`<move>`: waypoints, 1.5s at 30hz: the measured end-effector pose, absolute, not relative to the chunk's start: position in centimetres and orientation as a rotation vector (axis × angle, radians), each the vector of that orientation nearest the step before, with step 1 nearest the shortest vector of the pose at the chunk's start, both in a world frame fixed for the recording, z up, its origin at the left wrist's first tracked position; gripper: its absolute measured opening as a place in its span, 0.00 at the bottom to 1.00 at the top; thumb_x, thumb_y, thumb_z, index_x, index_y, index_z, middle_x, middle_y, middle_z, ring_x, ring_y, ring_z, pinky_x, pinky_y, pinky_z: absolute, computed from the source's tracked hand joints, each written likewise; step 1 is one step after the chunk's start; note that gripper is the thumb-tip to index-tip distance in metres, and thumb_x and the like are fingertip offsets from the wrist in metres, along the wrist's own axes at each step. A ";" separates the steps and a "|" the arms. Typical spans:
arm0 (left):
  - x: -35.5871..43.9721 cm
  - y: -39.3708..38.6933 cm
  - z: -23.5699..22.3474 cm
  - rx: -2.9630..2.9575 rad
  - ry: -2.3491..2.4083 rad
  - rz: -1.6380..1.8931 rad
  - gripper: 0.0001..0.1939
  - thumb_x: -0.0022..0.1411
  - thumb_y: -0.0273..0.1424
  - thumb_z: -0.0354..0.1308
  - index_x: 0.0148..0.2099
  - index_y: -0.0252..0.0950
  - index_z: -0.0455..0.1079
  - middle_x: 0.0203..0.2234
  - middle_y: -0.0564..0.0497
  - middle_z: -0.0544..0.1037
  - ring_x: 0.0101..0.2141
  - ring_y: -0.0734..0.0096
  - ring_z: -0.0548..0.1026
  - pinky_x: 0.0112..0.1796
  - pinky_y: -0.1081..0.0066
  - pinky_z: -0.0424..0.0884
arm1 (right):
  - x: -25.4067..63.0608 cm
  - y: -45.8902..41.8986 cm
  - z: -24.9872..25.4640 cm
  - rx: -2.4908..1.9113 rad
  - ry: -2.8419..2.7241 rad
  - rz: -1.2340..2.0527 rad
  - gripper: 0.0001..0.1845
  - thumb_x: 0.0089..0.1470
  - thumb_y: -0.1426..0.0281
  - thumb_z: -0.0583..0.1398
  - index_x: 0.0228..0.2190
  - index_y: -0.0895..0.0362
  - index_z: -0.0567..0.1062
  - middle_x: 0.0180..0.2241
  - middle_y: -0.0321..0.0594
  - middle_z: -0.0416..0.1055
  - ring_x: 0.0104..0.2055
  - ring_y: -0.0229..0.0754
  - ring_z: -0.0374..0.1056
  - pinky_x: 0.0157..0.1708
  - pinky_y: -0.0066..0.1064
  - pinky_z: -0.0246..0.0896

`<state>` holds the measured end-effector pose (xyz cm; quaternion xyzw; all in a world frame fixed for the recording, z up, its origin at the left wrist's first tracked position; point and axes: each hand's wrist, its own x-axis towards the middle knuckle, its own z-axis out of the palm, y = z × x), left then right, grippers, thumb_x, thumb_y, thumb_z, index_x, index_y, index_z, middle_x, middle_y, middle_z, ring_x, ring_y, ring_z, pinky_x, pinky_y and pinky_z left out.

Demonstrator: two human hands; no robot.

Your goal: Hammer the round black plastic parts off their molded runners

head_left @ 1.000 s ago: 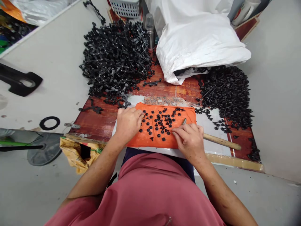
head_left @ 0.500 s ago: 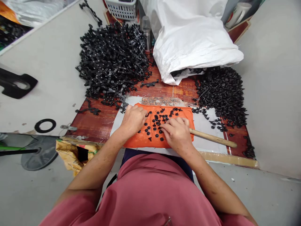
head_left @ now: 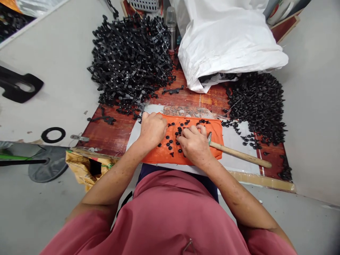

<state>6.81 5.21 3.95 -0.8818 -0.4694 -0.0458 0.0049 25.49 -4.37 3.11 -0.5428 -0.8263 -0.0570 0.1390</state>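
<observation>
Small black plastic studs (head_left: 170,147) with round heads lie scattered over an orange cloth (head_left: 156,157). At the cloth's left side my left hand (head_left: 153,129) is closed, fingers curled under; what they hold, if anything, is hidden. My right hand (head_left: 194,144) reaches over the middle of the cloth, its thumb and fingers bent down among the studs. Its fingertips are at the studs, but I cannot make out whether one is pinched. Just right of this hand rests a hammer (head_left: 240,154) with a wooden handle, its head on the cloth.
A tall heap of black linked plastic strips (head_left: 130,60) stands at the back left. At the right lies a pile of black studs (head_left: 259,102), beside a white sack (head_left: 228,42). Behind are a clear-topped metal bottle (head_left: 171,32) and a grey basket (head_left: 145,5). A black ring (head_left: 53,135) lies left.
My right hand has moved left from beside the hammer head to the middle of the studs. My left hand has shifted slightly right, staying closed. Fewer studs show on the cloth.
</observation>
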 end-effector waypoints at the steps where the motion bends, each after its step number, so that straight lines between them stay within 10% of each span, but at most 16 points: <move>1: 6.8 5.2 4.0 -2.769 -1.497 -0.195 0.13 0.66 0.31 0.54 0.33 0.36 0.78 0.33 0.41 0.80 0.40 0.52 0.73 0.44 0.53 0.60 | 25.5 -4.7 3.4 -1.566 -2.365 -0.143 0.14 0.66 0.73 0.57 0.32 0.52 0.81 0.32 0.39 0.73 0.40 0.46 0.57 0.54 0.45 0.41; 30: 4.4 -2.6 2.8 -3.174 -1.297 -0.327 0.07 0.69 0.32 0.58 0.37 0.40 0.76 0.29 0.51 0.76 0.36 0.63 0.72 0.39 0.62 0.58 | 27.7 -3.2 3.3 -1.766 -2.370 0.041 0.15 0.69 0.69 0.55 0.44 0.48 0.83 0.39 0.42 0.75 0.44 0.48 0.58 0.43 0.42 0.42; 45: 3.7 -1.3 3.5 -3.072 -1.562 -0.367 0.10 0.68 0.37 0.60 0.35 0.40 0.78 0.29 0.52 0.79 0.33 0.67 0.75 0.41 0.62 0.59 | 27.2 -3.7 3.5 -1.859 -2.264 0.135 0.13 0.65 0.61 0.61 0.34 0.53 0.83 0.35 0.42 0.75 0.44 0.49 0.60 0.43 0.42 0.42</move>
